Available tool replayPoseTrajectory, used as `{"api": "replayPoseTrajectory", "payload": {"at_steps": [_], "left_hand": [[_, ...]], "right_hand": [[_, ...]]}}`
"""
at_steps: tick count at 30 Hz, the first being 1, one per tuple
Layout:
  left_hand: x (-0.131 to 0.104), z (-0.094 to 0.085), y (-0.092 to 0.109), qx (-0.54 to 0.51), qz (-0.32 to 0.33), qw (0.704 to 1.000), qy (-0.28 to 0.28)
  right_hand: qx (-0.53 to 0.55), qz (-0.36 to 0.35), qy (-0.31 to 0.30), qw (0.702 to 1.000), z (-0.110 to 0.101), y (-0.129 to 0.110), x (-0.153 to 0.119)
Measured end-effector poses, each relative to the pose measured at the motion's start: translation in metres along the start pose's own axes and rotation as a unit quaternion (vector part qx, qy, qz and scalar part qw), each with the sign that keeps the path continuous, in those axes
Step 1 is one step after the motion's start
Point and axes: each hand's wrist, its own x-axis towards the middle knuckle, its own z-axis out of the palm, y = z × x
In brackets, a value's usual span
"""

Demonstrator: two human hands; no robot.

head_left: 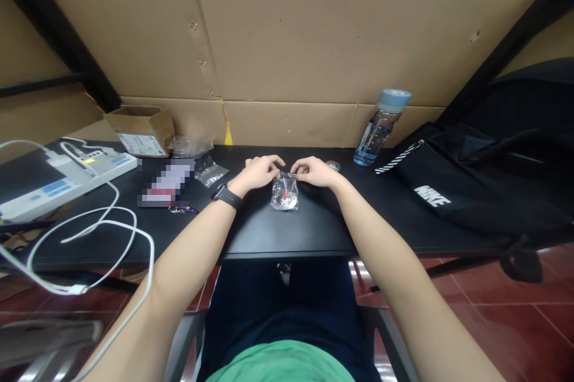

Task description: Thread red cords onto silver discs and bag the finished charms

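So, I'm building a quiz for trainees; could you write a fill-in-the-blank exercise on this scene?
The smooth tabletop under the small clear plastic bag is coloured ____.
The dark-strapped wristwatch sits on the person's ____ wrist.
The cylindrical transparent bottle has a round lid coloured ____.
The white printed lettering on the large black fabric bag reads ____.

Missing words: black; left; blue; NIKE

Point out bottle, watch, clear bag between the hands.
Bottle (377,132): head view, middle of body.
Watch (227,196): head view, on strap.
Clear bag (282,191): head view, about mid-bag.
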Motion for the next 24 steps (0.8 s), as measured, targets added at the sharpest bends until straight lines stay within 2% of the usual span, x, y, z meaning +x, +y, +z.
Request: {"api": "replayPoseTrajectory", "payload": {"at_steps": [6, 11, 19, 24], "left_hand": [[-0.002, -0.004, 0.002, -0.004, 0.003, 1.000, 0.015], [-0.004, -0.009, 0.002, -0.019, 0.024, 0.999, 0.025], [-0.002, -0.013, -0.009, -0.148, 0.062, 0.987, 0.027], [0.001, -0.013, -0.013, -0.171, 0.052, 0.983, 0.040]], "right_hand": [[0.054, -0.018, 0.025, 0.998, -0.006, 0.007, 0.001], [0.080, -0.025, 0.039, 0.996, -0.012, 0.003, -0.002], [0.100, -0.043, 0.087, 0.990, -0.018, 0.000, -0.004], [0.109, -0.039, 0.091, 0.989, -0.019, 0.001, -0.004]]}}
